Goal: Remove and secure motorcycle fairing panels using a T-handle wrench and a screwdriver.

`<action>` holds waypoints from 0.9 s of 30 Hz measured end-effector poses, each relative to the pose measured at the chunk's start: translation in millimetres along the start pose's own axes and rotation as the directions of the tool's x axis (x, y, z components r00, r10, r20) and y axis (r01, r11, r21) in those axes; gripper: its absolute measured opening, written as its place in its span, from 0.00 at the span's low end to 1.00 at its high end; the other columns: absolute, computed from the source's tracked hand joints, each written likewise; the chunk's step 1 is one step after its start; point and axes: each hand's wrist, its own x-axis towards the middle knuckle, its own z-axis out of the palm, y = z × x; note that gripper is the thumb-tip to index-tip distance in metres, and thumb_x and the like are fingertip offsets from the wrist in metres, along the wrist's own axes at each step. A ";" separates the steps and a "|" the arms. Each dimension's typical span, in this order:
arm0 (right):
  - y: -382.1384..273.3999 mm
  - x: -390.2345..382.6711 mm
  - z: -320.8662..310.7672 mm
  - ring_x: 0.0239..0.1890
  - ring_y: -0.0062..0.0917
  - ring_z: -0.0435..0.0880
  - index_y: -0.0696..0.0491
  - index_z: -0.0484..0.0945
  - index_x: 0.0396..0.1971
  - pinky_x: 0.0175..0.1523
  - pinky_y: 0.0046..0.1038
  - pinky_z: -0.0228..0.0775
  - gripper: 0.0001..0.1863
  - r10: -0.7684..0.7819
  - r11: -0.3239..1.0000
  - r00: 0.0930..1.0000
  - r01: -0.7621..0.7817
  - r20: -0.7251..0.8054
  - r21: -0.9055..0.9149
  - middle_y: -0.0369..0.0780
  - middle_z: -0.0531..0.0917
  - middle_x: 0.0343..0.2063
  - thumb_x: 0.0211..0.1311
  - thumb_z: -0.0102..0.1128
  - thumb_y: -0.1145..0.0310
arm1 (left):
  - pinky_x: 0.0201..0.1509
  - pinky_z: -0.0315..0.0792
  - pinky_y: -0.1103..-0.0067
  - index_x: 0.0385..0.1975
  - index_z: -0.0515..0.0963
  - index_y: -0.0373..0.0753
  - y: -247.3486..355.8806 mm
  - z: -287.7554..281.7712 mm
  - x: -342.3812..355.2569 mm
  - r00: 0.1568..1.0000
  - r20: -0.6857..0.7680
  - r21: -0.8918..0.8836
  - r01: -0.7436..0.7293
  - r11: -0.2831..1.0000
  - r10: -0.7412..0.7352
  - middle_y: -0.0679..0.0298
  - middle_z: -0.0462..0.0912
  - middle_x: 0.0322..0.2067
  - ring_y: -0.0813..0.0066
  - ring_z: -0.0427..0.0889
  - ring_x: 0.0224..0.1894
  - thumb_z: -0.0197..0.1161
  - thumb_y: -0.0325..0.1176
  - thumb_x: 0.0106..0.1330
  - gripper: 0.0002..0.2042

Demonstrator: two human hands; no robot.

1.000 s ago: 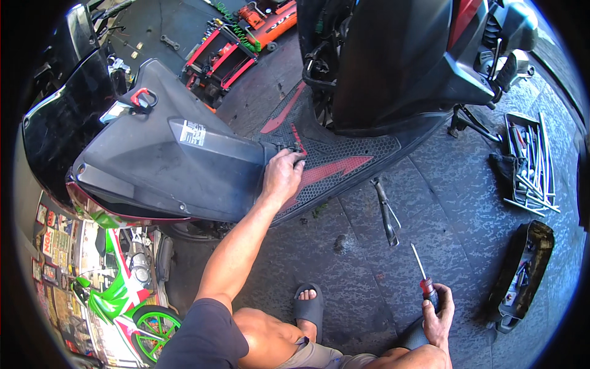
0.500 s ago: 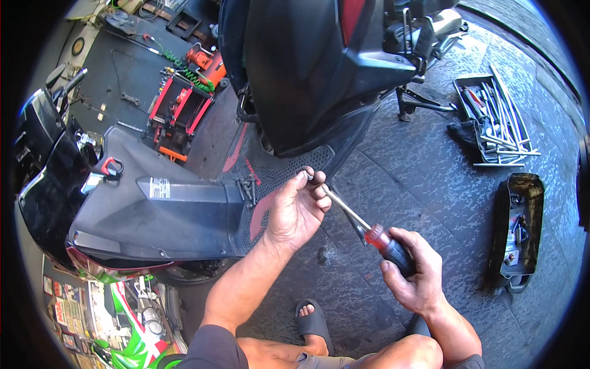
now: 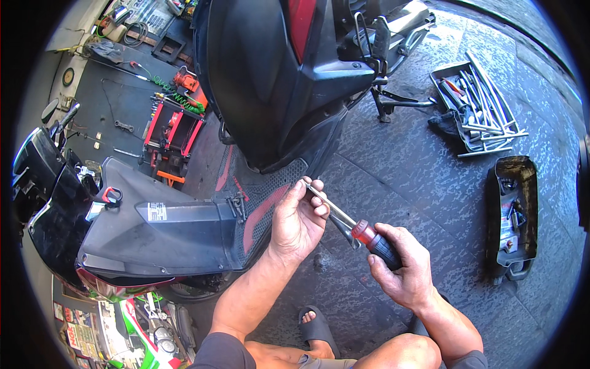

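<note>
My right hand point(image 3: 402, 265) is closed around the red and black handle of a screwdriver point(image 3: 338, 213). Its metal shaft slants up and to the left, with the tip at the fingertips of my left hand point(image 3: 299, 218). The left hand's fingers are curled, thumb against forefinger, pinching some tiny thing at that tip too small to name. Just beyond both hands is a black scooter point(image 3: 236, 209) with a textured footboard, a red stripe and dark body panels.
On the right, a tray of metal tools point(image 3: 473, 111) lies on the dark patterned floor, and a long black bin point(image 3: 513, 215) holds small parts. A red tool cart point(image 3: 175, 129) stands far left. My sandaled foot point(image 3: 318, 329) is below my hands.
The screwdriver's tip has come up to the left hand's thumb and forefinger; before, it lay lower, by the other fingers. My view has shifted slightly to the right.
</note>
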 end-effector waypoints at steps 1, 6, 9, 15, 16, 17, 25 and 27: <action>1.1 -0.7 0.1 0.39 0.38 0.87 0.58 0.75 0.55 0.44 0.32 0.80 0.26 -0.008 1.000 1.000 0.008 -0.004 -0.005 0.49 0.83 0.42 0.54 0.68 0.74 | 0.37 0.78 0.78 0.42 0.77 0.35 -1.1 0.5 0.2 1.000 -0.013 0.013 -0.007 1.000 0.007 0.58 0.79 0.40 0.74 0.78 0.35 0.55 0.32 0.76 0.08; 5.1 -7.3 0.8 0.40 0.41 0.88 0.58 0.74 0.56 0.41 0.34 0.83 0.28 -0.078 0.981 0.996 0.071 -0.032 -0.182 0.51 0.81 0.47 0.54 0.69 0.73 | 0.36 0.76 0.78 0.40 0.78 0.38 -12.6 3.2 7.5 0.986 -0.088 0.303 -0.107 0.947 0.140 0.58 0.81 0.38 0.76 0.78 0.32 0.59 0.33 0.74 0.06; 8.0 -6.0 2.8 0.39 0.41 0.88 0.58 0.73 0.58 0.40 0.33 0.83 0.29 -0.025 0.981 0.999 0.019 -0.030 -0.193 0.51 0.80 0.48 0.54 0.69 0.74 | 0.34 0.75 0.79 0.39 0.78 0.39 -18.6 11.8 20.4 0.970 -0.201 0.364 -0.055 0.930 0.136 0.60 0.82 0.35 0.77 0.77 0.31 0.60 0.34 0.72 0.06; 10.6 6.1 4.6 0.37 0.42 0.88 0.58 0.71 0.59 0.39 0.33 0.83 0.29 -0.024 0.991 0.997 0.013 -0.074 -0.135 0.51 0.80 0.47 0.56 0.67 0.73 | 0.31 0.72 0.80 0.37 0.78 0.40 -21.3 20.7 47.5 0.981 -0.161 0.389 -0.039 0.920 0.110 0.62 0.82 0.33 0.77 0.75 0.29 0.61 0.35 0.71 0.06; 12.9 10.0 5.8 0.38 0.42 0.88 0.58 0.71 0.59 0.39 0.34 0.83 0.29 -0.010 0.993 0.996 0.000 -0.084 -0.118 0.51 0.80 0.47 0.56 0.67 0.73 | 0.31 0.71 0.80 0.36 0.78 0.40 -21.8 22.1 52.0 0.976 -0.155 0.433 -0.070 0.899 0.151 0.62 0.82 0.33 0.77 0.75 0.28 0.61 0.36 0.71 0.06; 14.9 12.7 7.1 0.38 0.43 0.87 0.58 0.70 0.60 0.40 0.35 0.83 0.29 0.003 0.995 0.996 -0.012 -0.093 -0.101 0.51 0.80 0.47 0.57 0.66 0.73 | 0.31 0.70 0.80 0.36 0.77 0.41 -23.6 24.1 56.7 0.970 -0.179 0.453 -0.065 0.889 0.162 0.62 0.81 0.33 0.77 0.74 0.28 0.60 0.36 0.71 0.06; 39.1 0.6 -4.2 0.39 0.35 0.84 0.57 0.71 0.48 0.45 0.37 0.75 0.23 0.374 0.866 0.885 -0.440 0.277 0.237 0.46 0.81 0.35 0.60 0.66 0.59 | 0.30 0.76 0.75 0.37 0.76 0.34 -27.9 1.8 45.4 0.908 0.064 0.765 -0.312 0.563 0.415 0.58 0.82 0.33 0.76 0.77 0.25 0.55 0.27 0.72 0.04; 57.9 8.7 5.6 0.37 0.31 0.82 0.57 0.72 0.45 0.43 0.35 0.74 0.22 0.396 0.855 0.892 -0.445 0.218 0.267 0.44 0.80 0.33 0.61 0.66 0.58 | 0.50 0.76 0.71 0.39 0.72 0.33 -4.3 -2.1 55.3 0.428 0.715 0.683 -0.597 -0.420 0.553 0.50 0.80 0.45 0.65 0.81 0.43 0.53 0.29 0.72 0.06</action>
